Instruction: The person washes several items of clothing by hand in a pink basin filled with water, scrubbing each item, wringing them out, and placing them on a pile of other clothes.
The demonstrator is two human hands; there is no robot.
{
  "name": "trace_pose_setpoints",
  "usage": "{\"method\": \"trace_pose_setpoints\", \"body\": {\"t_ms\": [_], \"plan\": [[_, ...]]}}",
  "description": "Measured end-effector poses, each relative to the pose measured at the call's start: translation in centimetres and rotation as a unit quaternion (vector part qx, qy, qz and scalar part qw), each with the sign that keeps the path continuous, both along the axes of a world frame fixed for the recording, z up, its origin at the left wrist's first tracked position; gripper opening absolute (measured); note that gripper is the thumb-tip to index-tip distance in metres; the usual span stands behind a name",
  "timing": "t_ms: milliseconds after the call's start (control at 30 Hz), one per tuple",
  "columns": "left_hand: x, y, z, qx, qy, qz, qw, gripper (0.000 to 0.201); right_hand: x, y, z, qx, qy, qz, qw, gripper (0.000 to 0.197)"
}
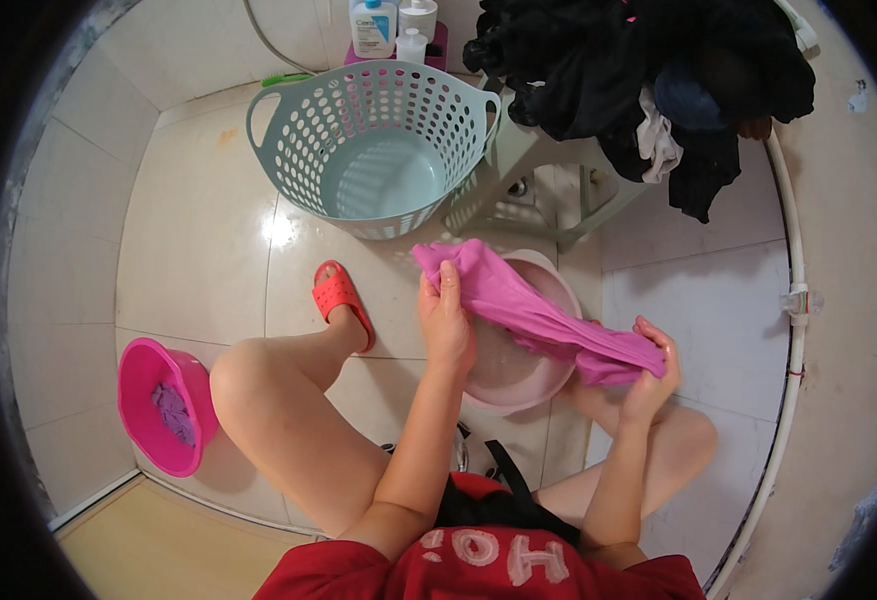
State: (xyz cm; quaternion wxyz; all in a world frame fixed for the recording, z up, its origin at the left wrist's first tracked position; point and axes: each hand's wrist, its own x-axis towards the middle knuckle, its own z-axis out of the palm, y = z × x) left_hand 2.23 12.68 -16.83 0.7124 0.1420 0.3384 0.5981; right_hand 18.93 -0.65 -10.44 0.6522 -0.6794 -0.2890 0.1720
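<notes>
A pink piece of clothing (529, 305) is stretched between my two hands; its exact kind does not show. My left hand (447, 318) grips its upper left end, thumb pointing up. At the lower right end, my right hand (656, 372) has its fingers closed round the fabric. Below the cloth sits a pale pink basin (499, 398) that seems to hold cloudy water. The cloth covers part of this basin, including much of its right side.
A grey-green perforated laundry basket (389, 215) stands ahead. Dark clothes (599, 70) are heaped on a pale green stool (584, 200) at the far right. A bright pink tub (139, 400) with purple cloth (173, 412) is at left. Bottles (374, 30) stand behind the basket.
</notes>
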Motion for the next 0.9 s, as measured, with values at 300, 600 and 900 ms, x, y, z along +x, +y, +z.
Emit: {"method": "trace_pose_setpoints", "body": {"t_ms": [300,600,900], "plan": [[2.2,-3.1,-14.4,-0.109,0.377,-0.176,0.903,0.032,0.8,-2.5,-22.7,-0.481,-0.207,0.307,0.795,0.036],[3.5,-8.2,-17.2,-0.046,0.706,-0.174,0.685,0.045,1.1,1.7,-31.2,-0.519,-0.413,-0.055,0.746,0.067],[3.0,-13.4,-20.7,0.005,0.578,-0.464,0.671,0.071,0.8,1.0,-23.2,-0.558,0.226,0.231,0.764,0.058]]}}
